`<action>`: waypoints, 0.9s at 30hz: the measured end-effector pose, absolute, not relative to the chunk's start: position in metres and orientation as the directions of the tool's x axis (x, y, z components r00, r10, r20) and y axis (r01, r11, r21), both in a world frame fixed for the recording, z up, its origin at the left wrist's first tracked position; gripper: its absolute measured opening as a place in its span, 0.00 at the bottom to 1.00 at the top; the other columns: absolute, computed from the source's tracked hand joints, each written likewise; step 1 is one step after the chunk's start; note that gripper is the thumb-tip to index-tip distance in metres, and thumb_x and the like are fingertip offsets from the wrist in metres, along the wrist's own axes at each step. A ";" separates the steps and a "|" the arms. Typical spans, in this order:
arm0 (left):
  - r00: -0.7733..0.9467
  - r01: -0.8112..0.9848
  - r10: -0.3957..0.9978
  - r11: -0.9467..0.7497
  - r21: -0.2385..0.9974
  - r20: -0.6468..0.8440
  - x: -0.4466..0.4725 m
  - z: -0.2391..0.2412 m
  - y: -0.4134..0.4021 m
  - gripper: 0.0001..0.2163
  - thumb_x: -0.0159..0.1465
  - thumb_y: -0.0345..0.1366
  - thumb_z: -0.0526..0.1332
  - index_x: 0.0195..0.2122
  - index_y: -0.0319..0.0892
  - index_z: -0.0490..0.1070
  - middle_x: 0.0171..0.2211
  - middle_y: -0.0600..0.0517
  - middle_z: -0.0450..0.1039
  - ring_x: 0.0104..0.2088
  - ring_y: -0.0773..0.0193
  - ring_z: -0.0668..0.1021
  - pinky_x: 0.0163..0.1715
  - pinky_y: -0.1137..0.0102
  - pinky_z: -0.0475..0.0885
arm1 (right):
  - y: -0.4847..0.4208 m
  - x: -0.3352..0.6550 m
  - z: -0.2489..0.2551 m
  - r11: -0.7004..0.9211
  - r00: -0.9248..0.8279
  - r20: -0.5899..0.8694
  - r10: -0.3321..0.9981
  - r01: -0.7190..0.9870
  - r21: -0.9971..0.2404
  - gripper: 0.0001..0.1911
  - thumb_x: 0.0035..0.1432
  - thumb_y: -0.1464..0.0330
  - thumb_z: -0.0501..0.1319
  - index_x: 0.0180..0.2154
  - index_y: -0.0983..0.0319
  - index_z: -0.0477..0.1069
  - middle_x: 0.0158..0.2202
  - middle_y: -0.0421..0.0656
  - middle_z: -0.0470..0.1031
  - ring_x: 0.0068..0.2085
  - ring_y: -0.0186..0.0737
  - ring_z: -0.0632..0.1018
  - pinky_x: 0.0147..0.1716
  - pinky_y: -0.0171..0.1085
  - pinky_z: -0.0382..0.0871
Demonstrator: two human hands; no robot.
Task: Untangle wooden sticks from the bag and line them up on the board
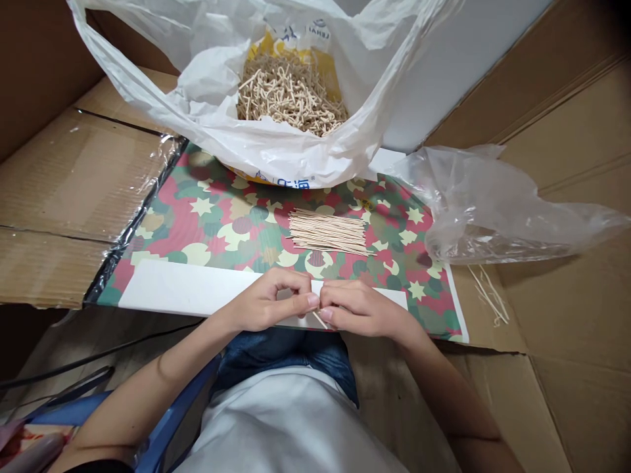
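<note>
Close together at the near edge of the board, both my hands have their fingers closed. My left hand (pixel 276 303) pinches a thin pale stick (pixel 320 320) between thumb and fingers. The fingertips of my right hand (pixel 367 309) are curled on the same stick, whose short end shows below them; the rest is hidden. Just beyond my hands lies a flat bundle of similar thin pale sticks (pixel 328 231), set side by side. Under my wrists runs a white strip (pixel 187 286) along the board's near edge.
A white plastic bag (pixel 276 148), gaping at the top, holds a heap of short, bent pale pieces (pixel 290 92). Clear plastic (pixel 503 210) lies crumpled at right, near a few loose sticks (pixel 488 295). Cardboard (pixel 64 184) flanks the patterned board (pixel 236 217).
</note>
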State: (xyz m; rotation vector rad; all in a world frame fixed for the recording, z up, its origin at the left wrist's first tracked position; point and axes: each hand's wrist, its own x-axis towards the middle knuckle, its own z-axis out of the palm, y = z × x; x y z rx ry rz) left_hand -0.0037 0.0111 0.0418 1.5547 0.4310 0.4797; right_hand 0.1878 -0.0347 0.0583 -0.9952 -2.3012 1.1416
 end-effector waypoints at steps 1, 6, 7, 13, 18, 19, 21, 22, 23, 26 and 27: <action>0.821 -0.020 0.569 -0.041 0.999 0.040 -0.004 0.042 0.011 0.14 0.61 0.35 0.55 0.19 0.37 0.63 0.19 0.55 0.62 0.23 0.71 0.64 0.26 0.75 0.59 | -0.036 0.187 0.058 0.432 -0.666 0.053 0.744 0.419 -0.799 0.12 0.60 0.70 0.47 0.24 0.61 0.57 0.23 0.38 0.59 0.25 0.31 0.63 0.27 0.31 0.57; 0.736 -0.051 0.676 -0.003 0.999 0.040 -0.003 0.041 0.009 0.15 0.60 0.36 0.56 0.16 0.37 0.62 0.17 0.55 0.60 0.20 0.72 0.61 0.23 0.73 0.57 | -0.043 0.184 0.053 0.518 -0.594 0.182 0.784 0.465 -0.718 0.13 0.60 0.71 0.46 0.23 0.60 0.54 0.20 0.38 0.56 0.24 0.33 0.60 0.27 0.34 0.56; 0.728 -0.057 0.685 0.006 0.998 0.037 -0.003 0.040 0.008 0.15 0.59 0.36 0.56 0.16 0.37 0.62 0.17 0.55 0.60 0.20 0.72 0.61 0.22 0.73 0.56 | -0.044 0.184 0.052 0.534 -0.582 0.204 0.787 0.478 -0.697 0.12 0.59 0.71 0.46 0.23 0.60 0.54 0.20 0.38 0.56 0.24 0.34 0.60 0.27 0.34 0.56; 0.719 -0.079 0.695 0.058 0.995 0.016 -0.007 0.036 0.007 0.15 0.59 0.35 0.57 0.16 0.37 0.62 0.16 0.56 0.58 0.19 0.73 0.60 0.22 0.72 0.55 | -0.052 0.183 0.050 0.582 -0.544 0.277 0.792 0.537 -0.611 0.11 0.56 0.74 0.46 0.22 0.60 0.55 0.19 0.39 0.59 0.23 0.35 0.60 0.25 0.36 0.55; 0.722 -0.095 0.692 0.088 0.992 0.008 -0.008 0.032 0.005 0.16 0.59 0.36 0.57 0.16 0.37 0.61 0.16 0.56 0.57 0.20 0.72 0.60 0.21 0.72 0.54 | -0.056 0.183 0.048 0.606 -0.522 0.335 0.785 0.535 -0.589 0.11 0.54 0.75 0.46 0.22 0.60 0.55 0.19 0.39 0.58 0.22 0.34 0.60 0.23 0.35 0.55; 0.726 -0.096 0.688 0.086 0.992 0.011 -0.008 0.032 0.006 0.16 0.59 0.36 0.57 0.16 0.37 0.61 0.16 0.56 0.57 0.20 0.72 0.60 0.21 0.73 0.54 | -0.056 0.183 0.047 0.612 -0.517 0.350 0.781 0.525 -0.591 0.11 0.54 0.75 0.46 0.22 0.60 0.56 0.19 0.39 0.58 0.22 0.34 0.60 0.23 0.35 0.54; 0.726 -0.074 0.688 0.064 0.995 0.010 -0.007 0.031 0.007 0.15 0.59 0.36 0.57 0.16 0.37 0.61 0.17 0.56 0.57 0.20 0.72 0.61 0.21 0.73 0.54 | -0.056 0.184 0.045 0.615 -0.510 0.364 0.779 0.509 -0.603 0.11 0.55 0.75 0.46 0.22 0.61 0.56 0.18 0.39 0.59 0.22 0.34 0.59 0.23 0.35 0.54; 0.719 -0.056 0.695 0.043 0.998 0.010 -0.007 0.031 0.008 0.15 0.60 0.36 0.56 0.18 0.37 0.63 0.17 0.55 0.59 0.21 0.72 0.62 0.22 0.73 0.55 | -0.056 0.184 0.044 0.607 -0.501 0.364 0.785 0.507 -0.612 0.11 0.56 0.76 0.47 0.22 0.61 0.56 0.19 0.39 0.59 0.22 0.34 0.59 0.24 0.35 0.54; 0.706 -0.038 0.708 0.010 0.999 0.019 -0.007 0.030 0.009 0.14 0.60 0.37 0.56 0.19 0.37 0.64 0.18 0.55 0.60 0.22 0.71 0.63 0.23 0.73 0.57 | -0.055 0.184 0.044 0.595 -0.486 0.364 0.795 0.507 -0.624 0.11 0.57 0.75 0.47 0.23 0.61 0.57 0.19 0.39 0.60 0.23 0.33 0.59 0.24 0.35 0.55; 0.635 -0.018 0.764 -0.138 0.990 0.117 -0.005 0.029 0.007 0.09 0.61 0.37 0.55 0.28 0.38 0.68 0.26 0.51 0.67 0.29 0.66 0.68 0.30 0.71 0.62 | -0.053 0.184 0.043 0.544 -0.419 0.360 0.833 0.507 -0.669 0.11 0.59 0.74 0.47 0.24 0.61 0.58 0.21 0.39 0.63 0.24 0.34 0.61 0.26 0.35 0.56; 0.611 -0.018 0.775 -0.192 0.981 0.162 -0.005 0.028 0.005 0.08 0.61 0.37 0.55 0.31 0.38 0.69 0.28 0.50 0.68 0.31 0.65 0.69 0.33 0.70 0.63 | -0.053 0.183 0.043 0.529 -0.401 0.357 0.844 0.508 -0.680 0.11 0.59 0.74 0.47 0.25 0.61 0.58 0.21 0.39 0.64 0.25 0.34 0.62 0.27 0.35 0.57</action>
